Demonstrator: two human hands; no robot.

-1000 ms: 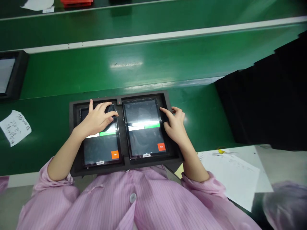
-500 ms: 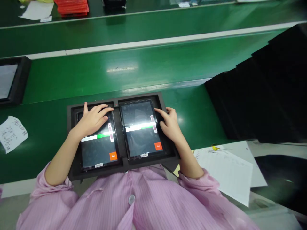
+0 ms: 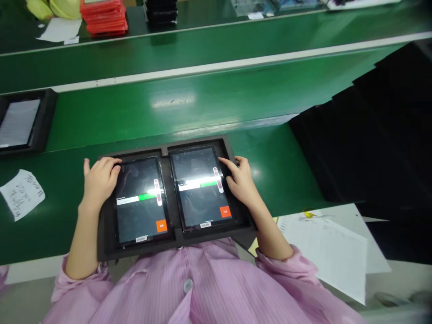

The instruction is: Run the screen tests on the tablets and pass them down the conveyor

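Tablets sit side by side in a black tray (image 3: 108, 234) at the near edge of the green desk (image 3: 202, 108), the left tablet (image 3: 141, 200) and the right tablet (image 3: 201, 186) each showing a white-and-green bar and an orange button. Left hand (image 3: 97, 182) rests on the tray's left rim at the left tablet's top corner, its fingers (image 3: 110, 163) loosely curled and holding nothing, while the right hand (image 3: 241, 182) lies at the right tablet's outer edge, fingers bent with the forefinger touching the screen edge, gripping nothing. Papers (image 3: 330, 252) lie to the right, a handwritten note (image 3: 22, 193) to the left, and red boxes (image 3: 104, 18) are stacked on the far side.
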